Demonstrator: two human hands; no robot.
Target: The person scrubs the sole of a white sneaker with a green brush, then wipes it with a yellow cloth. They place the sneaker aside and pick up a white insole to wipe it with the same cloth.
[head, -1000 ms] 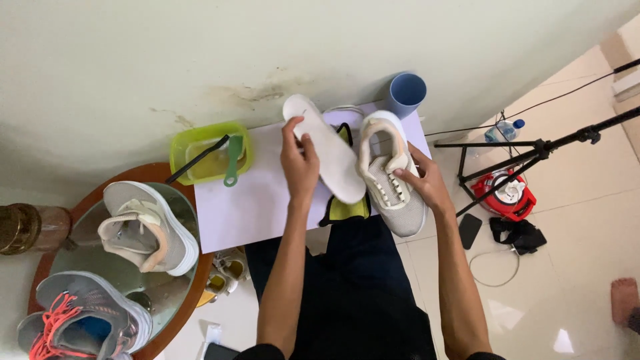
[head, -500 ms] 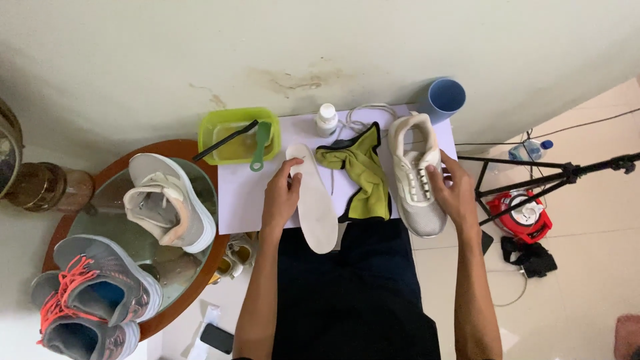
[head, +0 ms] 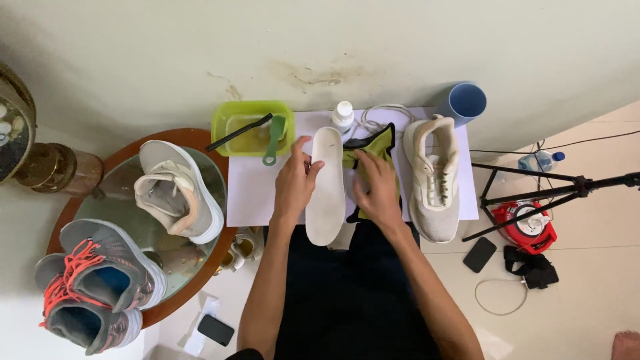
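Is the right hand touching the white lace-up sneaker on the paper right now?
Apart. The head view shows the right hand resting on the green and black cloth, with bare white paper visible between it and the white lace-up sneaker.

Long white foam-like insole [head: 327, 190]: matt, smooth top. Yellow-green cloth with black edging [head: 373, 148]: soft, matt weave. White sheet of paper [head: 257, 190]: flat, matt. Off-white lace-up sneaker [head: 433, 177]: matt textile upper, scuffed. Translucent lime-green plastic tub [head: 230, 120]: glossy. Light blue plastic cup [head: 463, 101]: smooth, semi-gloss. Round table [head: 200, 137]: reflective glass top, varnished brown wood rim.
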